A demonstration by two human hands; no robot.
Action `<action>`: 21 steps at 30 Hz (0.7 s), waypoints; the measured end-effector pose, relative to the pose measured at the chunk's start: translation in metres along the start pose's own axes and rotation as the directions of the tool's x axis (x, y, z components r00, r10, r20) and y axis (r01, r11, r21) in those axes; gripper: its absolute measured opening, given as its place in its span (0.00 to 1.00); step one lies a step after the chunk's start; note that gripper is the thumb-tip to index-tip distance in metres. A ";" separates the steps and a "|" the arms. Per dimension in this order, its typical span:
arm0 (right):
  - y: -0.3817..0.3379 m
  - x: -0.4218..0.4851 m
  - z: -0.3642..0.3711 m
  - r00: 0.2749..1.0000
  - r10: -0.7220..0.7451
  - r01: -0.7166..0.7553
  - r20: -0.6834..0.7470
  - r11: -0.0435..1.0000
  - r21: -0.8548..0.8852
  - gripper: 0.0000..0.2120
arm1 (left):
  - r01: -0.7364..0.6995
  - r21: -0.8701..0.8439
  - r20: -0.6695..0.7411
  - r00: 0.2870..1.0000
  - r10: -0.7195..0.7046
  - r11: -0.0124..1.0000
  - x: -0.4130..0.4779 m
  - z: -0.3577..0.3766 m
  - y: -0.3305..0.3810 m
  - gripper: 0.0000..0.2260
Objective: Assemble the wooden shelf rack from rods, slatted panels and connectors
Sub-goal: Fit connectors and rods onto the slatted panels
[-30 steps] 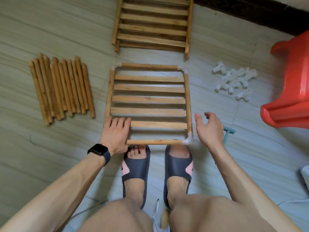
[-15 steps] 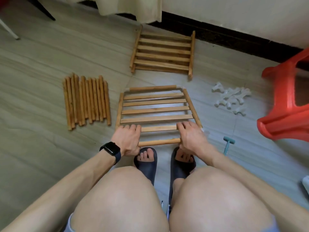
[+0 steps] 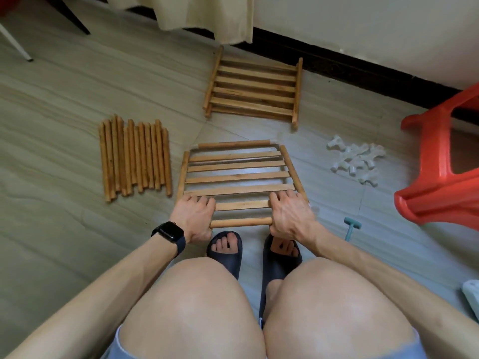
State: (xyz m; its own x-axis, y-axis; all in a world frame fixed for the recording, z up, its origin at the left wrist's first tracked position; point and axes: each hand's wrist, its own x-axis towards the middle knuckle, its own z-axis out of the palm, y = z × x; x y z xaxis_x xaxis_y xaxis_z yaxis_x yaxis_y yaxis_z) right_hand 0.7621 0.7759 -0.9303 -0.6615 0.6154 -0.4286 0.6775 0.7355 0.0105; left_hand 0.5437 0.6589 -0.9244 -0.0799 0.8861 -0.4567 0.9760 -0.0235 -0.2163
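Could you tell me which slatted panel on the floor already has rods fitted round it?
The nearer panel, gripped by the left hand and right hand: round rods frame it. The panel by the wall lies bare.

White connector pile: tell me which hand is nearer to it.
Right. The right hand grips the framed panel at its near right corner, on the white connector pile side; the left hand grips the near left corner, farther off.

A red plastic stool (image 3: 438, 161) sits on the grey floor (image 3: 64, 177). A small green tool (image 3: 350, 229) lies just left of it. Far to its left, a cream cloth (image 3: 207, 14) hangs down.
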 end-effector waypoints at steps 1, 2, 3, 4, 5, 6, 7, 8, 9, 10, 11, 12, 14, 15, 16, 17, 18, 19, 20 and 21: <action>-0.001 0.001 0.000 1.000 -0.010 0.010 0.000 1.000 -0.005 0.17 | 0.033 -0.023 0.018 0.999 -0.033 0.999 0.000 0.003 0.002 0.19; -0.001 0.002 -0.001 1.000 -0.021 0.021 0.006 1.000 -0.005 0.16 | 0.069 -0.052 0.040 0.997 -0.066 0.996 0.000 0.006 0.003 0.19; -0.001 0.003 -0.001 0.999 -0.031 0.031 0.017 1.000 0.000 0.16 | 0.098 -0.074 0.061 0.994 -0.094 0.992 -0.001 0.008 0.004 0.20; -0.001 0.002 0.000 0.999 -0.039 0.038 0.026 0.999 0.007 0.16 | 0.116 -0.081 0.073 0.991 -0.110 0.990 -0.001 0.011 0.005 0.20; 0.001 0.002 0.001 0.999 -0.044 0.044 0.030 0.999 0.012 0.16 | 0.116 -0.070 0.074 0.991 -0.111 0.991 -0.002 0.012 0.006 0.20; 0.003 0.001 0.002 0.998 -0.048 0.047 0.028 0.999 0.016 0.16 | 0.102 -0.050 0.064 0.993 -0.099 0.993 -0.003 0.013 0.006 0.20; 0.005 0.001 0.003 0.998 -0.051 0.050 0.026 0.999 0.017 0.16 | 0.079 -0.033 0.049 0.996 -0.077 0.996 -0.004 0.012 0.005 0.20; 0.007 0.000 0.003 0.998 -0.054 0.054 0.024 0.998 0.016 0.17 | 0.054 -0.022 0.035 0.998 -0.053 0.998 -0.005 0.011 0.005 0.19; 0.007 0.000 0.002 0.998 -0.058 0.058 0.026 0.998 0.017 0.17 | 0.035 -0.015 0.025 0.999 -0.034 0.999 -0.006 0.008 0.003 0.19; 0.007 -0.001 0.002 0.998 -0.062 0.061 0.030 0.998 0.019 0.17 | 0.022 -0.013 0.020 1.000 -0.021 1.000 -0.007 0.006 0.002 0.18; 0.007 -0.002 0.001 0.997 -0.063 0.062 0.035 0.998 0.026 0.17 | 0.012 -0.010 0.017 1.000 -0.012 1.000 -0.007 0.004 0.001 0.18; 0.006 -0.003 0.001 0.997 -0.063 0.062 0.038 0.997 0.037 0.17 | 0.003 -0.005 0.017 1.000 -0.003 1.000 -0.007 0.002 -0.001 0.18; 0.004 -0.005 0.001 0.998 -0.057 0.055 0.033 0.997 0.059 0.17 | -0.011 0.010 0.019 1.000 0.010 1.000 -0.005 -0.002 -0.003 0.18; 0.004 -0.005 0.002 0.998 -0.051 0.049 0.028 0.997 0.064 0.17 | -0.015 0.017 0.021 1.000 0.015 1.000 -0.004 -0.004 -0.003 0.18; 0.004 -0.005 0.003 0.999 -0.047 0.045 0.025 0.997 0.069 0.17 | -0.019 0.023 0.022 1.000 0.018 1.000 -0.002 -0.006 -0.004 0.18; 0.004 -0.005 0.004 0.999 -0.044 0.043 0.019 0.997 0.071 0.17 | -0.020 0.027 0.024 1.000 0.020 0.999 -0.001 -0.007 -0.005 0.18; 0.003 -0.004 0.004 0.999 -0.042 0.041 0.015 0.997 0.069 0.17 | -0.022 0.028 0.025 0.999 0.021 0.999 0.000 -0.007 -0.005 0.18; 0.003 -0.002 0.005 0.999 -0.040 0.039 0.014 0.997 0.067 0.17 | -0.023 0.028 0.026 0.999 0.022 0.999 0.001 -0.005 -0.006 0.18; 0.002 -0.001 0.004 0.999 -0.040 0.039 0.013 0.997 0.064 0.18 | -0.022 0.026 0.028 0.999 0.021 0.999 0.002 -0.003 -0.007 0.18; 0.003 0.001 0.005 0.999 -0.040 0.039 0.012 0.998 0.052 0.18 | -0.022 0.025 0.030 0.999 0.021 0.999 0.003 0.000 -0.007 0.19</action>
State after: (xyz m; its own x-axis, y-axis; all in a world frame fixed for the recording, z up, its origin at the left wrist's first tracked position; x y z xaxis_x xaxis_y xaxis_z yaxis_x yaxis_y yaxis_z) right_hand 0.7650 0.7768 -0.9355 -0.6838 0.5824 -0.4395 0.6671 0.7431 -0.0533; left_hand 0.5366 0.6621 -0.9241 -0.0651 0.8711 -0.4867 0.9722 -0.0545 -0.2275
